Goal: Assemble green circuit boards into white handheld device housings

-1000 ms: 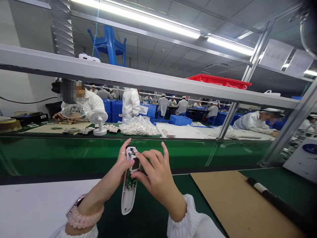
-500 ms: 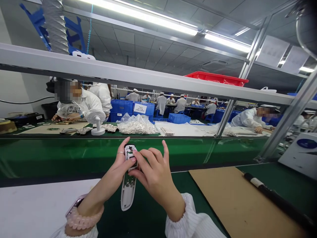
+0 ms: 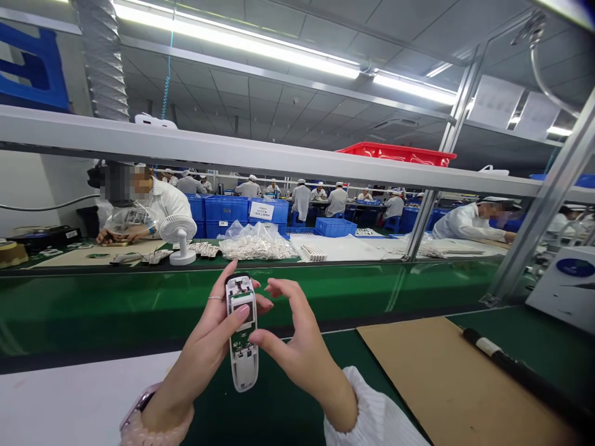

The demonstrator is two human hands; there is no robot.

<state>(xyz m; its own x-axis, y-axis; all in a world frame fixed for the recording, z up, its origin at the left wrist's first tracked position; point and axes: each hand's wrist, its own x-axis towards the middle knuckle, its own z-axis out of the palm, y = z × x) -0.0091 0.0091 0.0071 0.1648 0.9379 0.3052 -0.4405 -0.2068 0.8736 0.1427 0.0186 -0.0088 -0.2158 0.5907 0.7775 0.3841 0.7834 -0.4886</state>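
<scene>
A long white handheld device casing (image 3: 245,371) stands nearly upright in the middle, its inside facing me. Inside it show a green circuit board (image 3: 240,339) and a small dark display in a white frame. My left hand (image 3: 214,328) grips the casing from the left, thumb pressed over the display and fingers behind. My right hand (image 3: 297,347) is just to the right with thumb and fingers apart, holding nothing. Its thumb tip is by the casing's right edge; whether it touches, I cannot tell.
Beyond my hands runs a green conveyor belt (image 3: 348,294). Behind it are a white fan (image 3: 180,238) and a plastic bag of white parts (image 3: 258,241). A brown board (image 3: 418,371) carries a black pen-like tool (image 3: 506,362) at right. Co-workers sit farther off.
My right hand has come off the display and opened out to the right. The casing now faces me more fully, with more of its board showing. My left thumb stays on it.
</scene>
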